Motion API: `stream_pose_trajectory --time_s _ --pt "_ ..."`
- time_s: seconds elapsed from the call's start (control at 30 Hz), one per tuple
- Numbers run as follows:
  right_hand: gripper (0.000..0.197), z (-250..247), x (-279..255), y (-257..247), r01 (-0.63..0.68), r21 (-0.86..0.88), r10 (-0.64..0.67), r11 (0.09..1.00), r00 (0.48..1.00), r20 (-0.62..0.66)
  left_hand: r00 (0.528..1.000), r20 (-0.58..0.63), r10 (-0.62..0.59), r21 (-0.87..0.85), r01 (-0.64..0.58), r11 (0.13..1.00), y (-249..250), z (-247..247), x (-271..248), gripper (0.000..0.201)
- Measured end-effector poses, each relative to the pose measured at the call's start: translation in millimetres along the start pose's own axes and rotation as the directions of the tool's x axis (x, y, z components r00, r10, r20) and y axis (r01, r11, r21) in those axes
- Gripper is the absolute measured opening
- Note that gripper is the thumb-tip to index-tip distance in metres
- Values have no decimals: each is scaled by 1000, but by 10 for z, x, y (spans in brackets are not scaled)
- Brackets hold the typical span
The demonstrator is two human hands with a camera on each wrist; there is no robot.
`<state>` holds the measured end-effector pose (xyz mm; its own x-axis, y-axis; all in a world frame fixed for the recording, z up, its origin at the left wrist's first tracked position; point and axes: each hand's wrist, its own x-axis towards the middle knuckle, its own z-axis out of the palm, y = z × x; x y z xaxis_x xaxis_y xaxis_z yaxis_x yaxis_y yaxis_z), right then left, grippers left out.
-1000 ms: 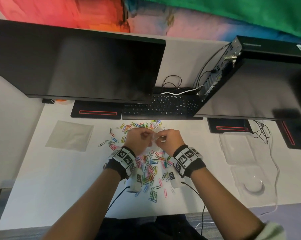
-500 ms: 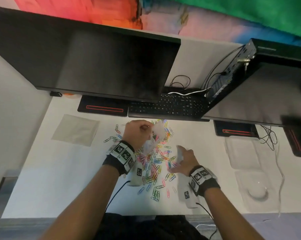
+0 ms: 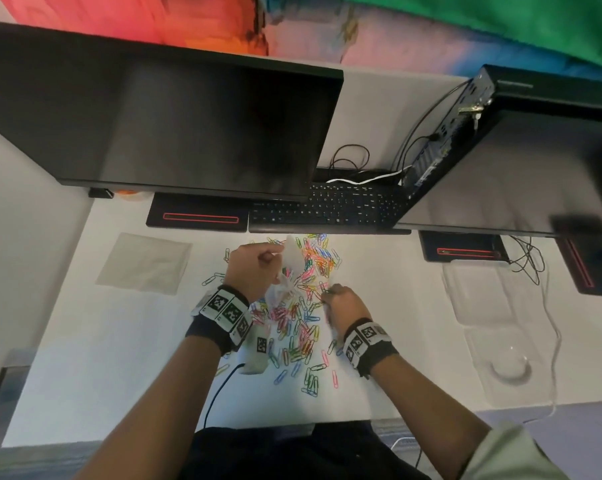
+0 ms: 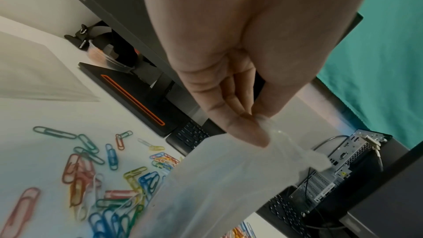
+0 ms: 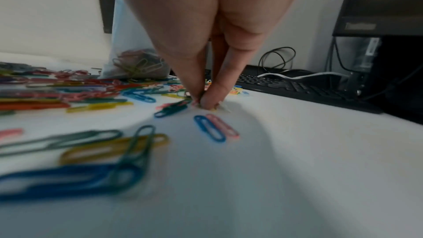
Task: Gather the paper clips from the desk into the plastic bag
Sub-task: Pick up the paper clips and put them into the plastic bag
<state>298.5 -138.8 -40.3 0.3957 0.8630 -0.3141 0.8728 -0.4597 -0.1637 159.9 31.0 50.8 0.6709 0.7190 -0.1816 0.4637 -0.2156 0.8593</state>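
Note:
Several coloured paper clips lie scattered over the white desk in front of the keyboard. My left hand pinches the top edge of a clear plastic bag and holds it hanging above the pile. A few clips sit in the bag's bottom. My right hand is down on the desk at the pile's right side, thumb and fingertips pinched together on paper clips there. A blue clip and a pink one lie just in front of those fingers.
A black keyboard and two dark monitors stand behind the pile. Another flat clear bag lies at the left. Clear plastic trays and cables sit at the right. The desk's front edge is near my body.
My right hand left the bag's mouth, dropped to the right and came down on the clips. My left hand kept holding the bag above the pile.

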Motion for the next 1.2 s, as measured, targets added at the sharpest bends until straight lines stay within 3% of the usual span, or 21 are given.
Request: stream_pose_trajectory --time_s 0.1,0.2,0.23,0.3,0.37,0.47,0.53,0.6,0.67,0.87,0.97,1.03,1.1,1.2 --pt "31 -73 76 81 -55 37 56 998 998 -8 999 21 42 49 -43 998 10 3 -26 25" --pt "22 -155 145 196 -265 321 283 909 959 -11 999 37 27 24 -28 999 2 19 -11 24" --pt "14 -189 155 237 -332 463 367 822 930 16 999 41 22 13 -23 1000 -8 28 -2 23" --pt "7 -288 116 310 -418 715 467 560 872 145 998 55 16 -1 -16 1000 -18 53 4 20" --pt "18 -431 59 377 -441 838 430 322 857 285 998 65 9 -9 -8 1000 -15 80 6 20" --pt "23 -715 70 390 -300 949 315 92 913 258 996 87 -6 -22 8 1000 4 123 22 18" --pt "23 -922 109 284 -182 977 260 -108 944 204 993 115 -18 -29 21 999 28 160 44 17" --pt "22 -1061 140 108 -107 972 217 -212 964 153 991 133 -22 -21 25 999 61 212 68 16" --pt "20 -1069 170 -82 -85 984 201 -156 973 116 991 133 -20 -16 23 1000 85 258 92 15" --pt "14 -793 219 -403 -44 933 322 358 944 -79 996 87 -28 -15 30 999 59 250 112 12" --pt "12 -814 195 -497 43 738 210 673 946 -247 995 92 -27 -14 29 999 52 208 105 12" --pt "19 -850 209 -504 94 535 42 840 971 -236 994 102 -39 -21 41 999 53 171 99 12" --pt "28 -928 229 -472 103 422 -45 901 988 -146 993 94 -65 -42 69 997 50 128 94 12" --pt "29 -1119 235 -348 93 560 -33 823 993 -117 995 61 -77 -58 80 995 43 41 88 11"
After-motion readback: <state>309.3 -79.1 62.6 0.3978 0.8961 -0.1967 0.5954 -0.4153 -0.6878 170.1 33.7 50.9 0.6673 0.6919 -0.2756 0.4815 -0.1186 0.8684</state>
